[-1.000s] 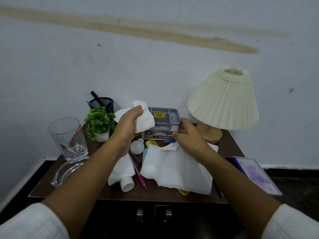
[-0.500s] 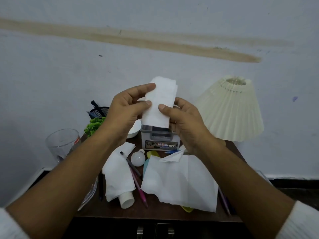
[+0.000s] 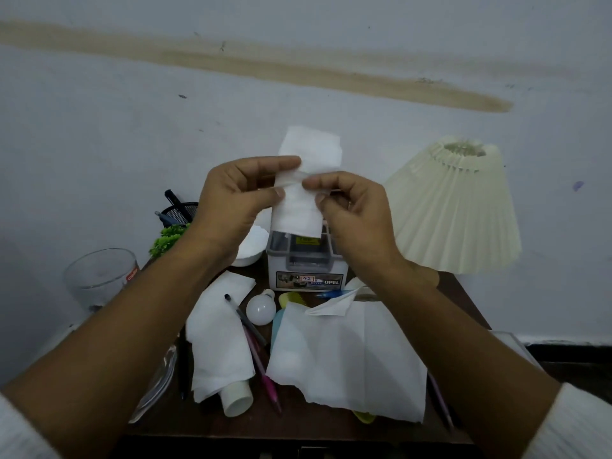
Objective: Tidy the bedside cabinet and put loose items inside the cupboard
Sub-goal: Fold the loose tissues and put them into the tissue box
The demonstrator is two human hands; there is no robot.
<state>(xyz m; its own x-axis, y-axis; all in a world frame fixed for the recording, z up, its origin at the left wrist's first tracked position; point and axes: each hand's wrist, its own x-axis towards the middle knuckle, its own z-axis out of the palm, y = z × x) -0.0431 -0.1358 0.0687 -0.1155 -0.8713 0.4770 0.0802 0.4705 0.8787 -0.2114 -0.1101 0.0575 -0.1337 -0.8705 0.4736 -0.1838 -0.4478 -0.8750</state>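
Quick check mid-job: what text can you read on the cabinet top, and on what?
"OPEL": front label of the grey storage box.
"42": handwritten white sticker on that label.
Blue logo beside "OPEL": too blurred to read.
Yellow sticker on the box's top: too small to read.
Red print on the drinking glass: too blurred to read.

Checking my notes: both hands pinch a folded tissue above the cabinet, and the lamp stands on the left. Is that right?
Not quite: the head view shows the lamp on the right. The left hand and right hand do pinch the tissue above the cabinet.
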